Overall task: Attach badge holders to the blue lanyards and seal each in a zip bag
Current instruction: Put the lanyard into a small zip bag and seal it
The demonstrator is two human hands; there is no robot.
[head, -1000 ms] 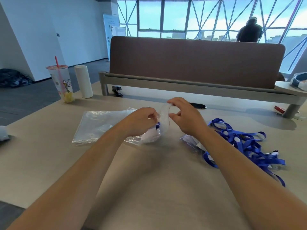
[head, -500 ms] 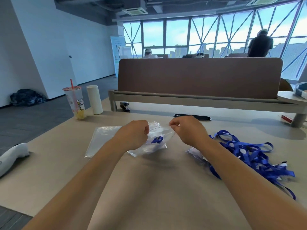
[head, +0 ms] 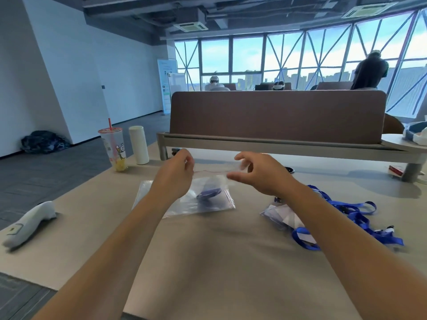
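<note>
A clear zip bag (head: pixel 209 185) with a folded blue lanyard (head: pixel 208 193) inside hangs between my hands above the table. My left hand (head: pixel 178 174) pinches the bag's left top corner. My right hand (head: pixel 258 173) pinches the right top corner, and the red zip line is stretched taut between them. Under the bag lies a flat stack of clear zip bags (head: pixel 161 199). To the right lies a heap of loose blue lanyards (head: pixel 346 218) beside clear badge holders (head: pixel 280 217).
A drink cup with a red straw (head: pixel 115 150) and a white cylinder bottle (head: pixel 138 144) stand at the back left. A white handheld device (head: pixel 28 221) lies near the left table edge. A brown divider panel (head: pixel 277 116) closes off the back of the table (head: pixel 219 262).
My hands have moved apart and lifted, pulling the bag's top edge straight between them. The camera has tilted upward, showing more of the room.
</note>
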